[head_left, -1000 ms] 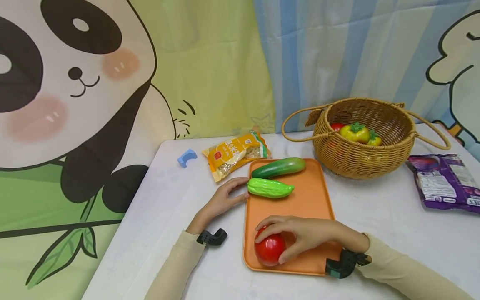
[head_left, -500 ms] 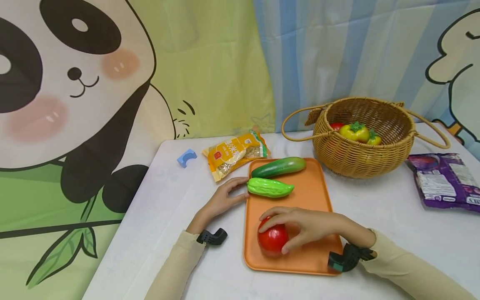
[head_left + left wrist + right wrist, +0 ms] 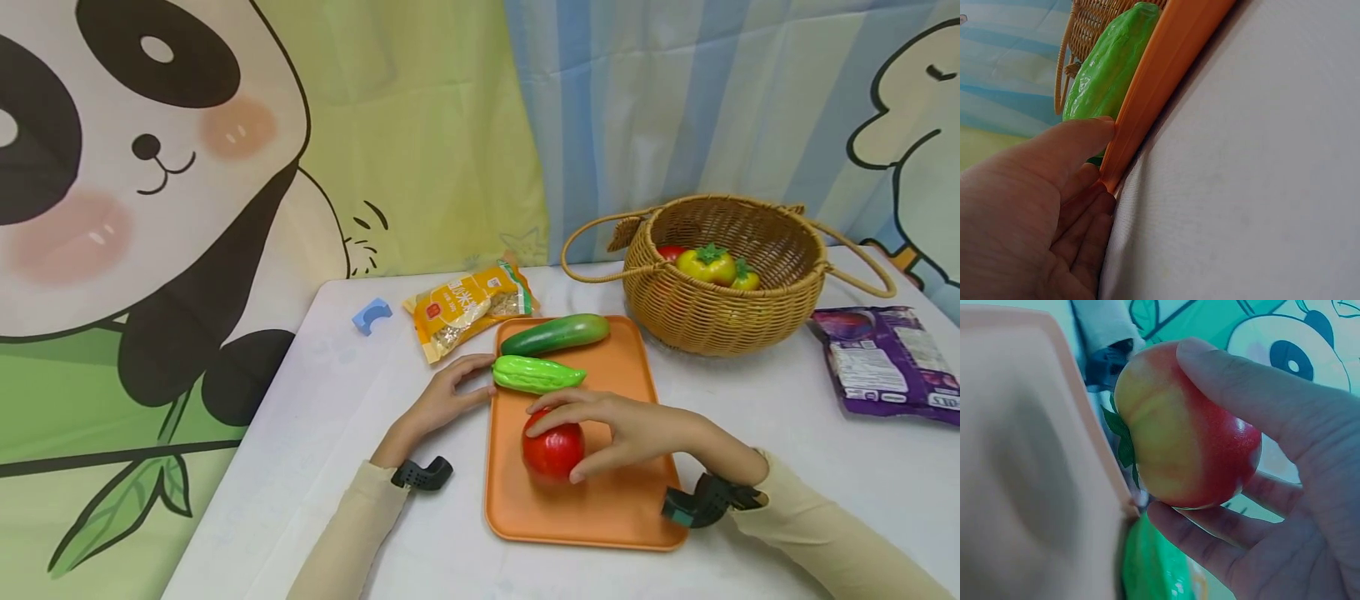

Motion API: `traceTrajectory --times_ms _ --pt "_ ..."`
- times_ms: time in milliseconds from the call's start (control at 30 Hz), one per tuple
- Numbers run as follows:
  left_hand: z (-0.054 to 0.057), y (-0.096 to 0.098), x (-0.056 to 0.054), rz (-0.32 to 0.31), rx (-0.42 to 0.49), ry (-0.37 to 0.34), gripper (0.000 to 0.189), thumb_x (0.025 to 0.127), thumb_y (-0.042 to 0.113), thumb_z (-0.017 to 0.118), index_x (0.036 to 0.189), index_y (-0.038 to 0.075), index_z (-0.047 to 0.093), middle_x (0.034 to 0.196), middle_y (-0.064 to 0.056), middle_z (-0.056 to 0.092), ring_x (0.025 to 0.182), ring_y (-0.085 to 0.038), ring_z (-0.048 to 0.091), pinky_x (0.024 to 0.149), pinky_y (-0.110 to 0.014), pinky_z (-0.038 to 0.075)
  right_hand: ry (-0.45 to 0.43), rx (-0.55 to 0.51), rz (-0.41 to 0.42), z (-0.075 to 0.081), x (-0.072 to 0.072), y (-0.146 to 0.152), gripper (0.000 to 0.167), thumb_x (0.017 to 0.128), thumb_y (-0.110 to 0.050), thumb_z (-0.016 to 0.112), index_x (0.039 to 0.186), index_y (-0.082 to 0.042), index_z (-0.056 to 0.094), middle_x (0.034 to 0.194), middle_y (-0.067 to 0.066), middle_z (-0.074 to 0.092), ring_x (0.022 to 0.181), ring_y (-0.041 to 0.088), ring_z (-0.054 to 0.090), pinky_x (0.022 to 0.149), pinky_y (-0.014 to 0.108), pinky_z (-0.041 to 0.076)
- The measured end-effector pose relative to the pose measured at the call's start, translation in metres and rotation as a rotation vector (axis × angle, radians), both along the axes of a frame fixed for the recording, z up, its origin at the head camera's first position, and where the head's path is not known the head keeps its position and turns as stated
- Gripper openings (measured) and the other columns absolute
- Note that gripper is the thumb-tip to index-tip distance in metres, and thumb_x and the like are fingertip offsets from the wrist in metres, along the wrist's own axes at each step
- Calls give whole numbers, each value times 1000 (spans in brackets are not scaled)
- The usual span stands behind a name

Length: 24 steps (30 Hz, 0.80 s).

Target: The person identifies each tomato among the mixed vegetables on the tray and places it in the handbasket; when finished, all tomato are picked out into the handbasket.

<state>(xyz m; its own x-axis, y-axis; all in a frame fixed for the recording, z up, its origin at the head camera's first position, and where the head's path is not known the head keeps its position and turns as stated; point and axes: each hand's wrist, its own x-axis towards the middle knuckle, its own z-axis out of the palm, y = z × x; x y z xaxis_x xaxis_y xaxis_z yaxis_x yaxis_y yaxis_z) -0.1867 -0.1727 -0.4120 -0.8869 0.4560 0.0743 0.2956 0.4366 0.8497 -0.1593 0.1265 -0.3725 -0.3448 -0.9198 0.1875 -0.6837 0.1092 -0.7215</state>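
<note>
My right hand (image 3: 626, 429) grips a toy tomato (image 3: 552, 450) between thumb and fingers, just above the orange tray (image 3: 592, 517). The right wrist view shows the tomato's (image 3: 1179, 425) yellow underside with green leaves, and a shadow on the tray surface. Beside the tray's left edge, my left hand (image 3: 442, 400) touches the rim with thumb and fingertips. Close to those fingers lies a bright green toy bitter melon (image 3: 537, 375), bumpy and lying across the tray. Behind it is a dark green toy cucumber (image 3: 557, 335).
A wicker basket (image 3: 720, 321) with red and yellow toy vegetables stands behind the tray to the right. An orange-yellow food bag (image 3: 472, 308) lies behind the tray, with a blue arch block (image 3: 372, 316) to its left. A purple packet (image 3: 885, 362) is at the far right.
My right hand has moved the tomato away from the tray's front edge, towards the bitter melon and slightly right, lifting it a little. My left hand stays at the rim.
</note>
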Motion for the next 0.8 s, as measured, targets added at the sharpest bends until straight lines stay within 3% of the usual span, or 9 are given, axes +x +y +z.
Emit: traceTrajectory --times_ms 333,600,800 --pt "-1 0 0 -3 10 4 50 93 10 67 139 0 51 144 -15 49 136 -28 43 115 -44 33 16 -15 -142 16 -8 20 53 86 -28 76 135 -25 56 143 4 47 132 18 41 99 31 48" --pt "-1 0 0 -7 10 2 50 93 11 67 139 0 51 144 -15 49 137 -28 42 116 -44 32 156 -91 -201 25 -17 37 59 80 -18 82 134 -22 58 142 11 48 134 15 40 96 31 51" --pt "-1 0 -1 -5 6 -3 50 93 12 67 140 0 50 144 -15 49 137 -28 42 116 -43 32 235 -128 -235 29 -22 44 63 76 -14 85 132 -19 59 139 4 53 136 13 38 100 29 48"
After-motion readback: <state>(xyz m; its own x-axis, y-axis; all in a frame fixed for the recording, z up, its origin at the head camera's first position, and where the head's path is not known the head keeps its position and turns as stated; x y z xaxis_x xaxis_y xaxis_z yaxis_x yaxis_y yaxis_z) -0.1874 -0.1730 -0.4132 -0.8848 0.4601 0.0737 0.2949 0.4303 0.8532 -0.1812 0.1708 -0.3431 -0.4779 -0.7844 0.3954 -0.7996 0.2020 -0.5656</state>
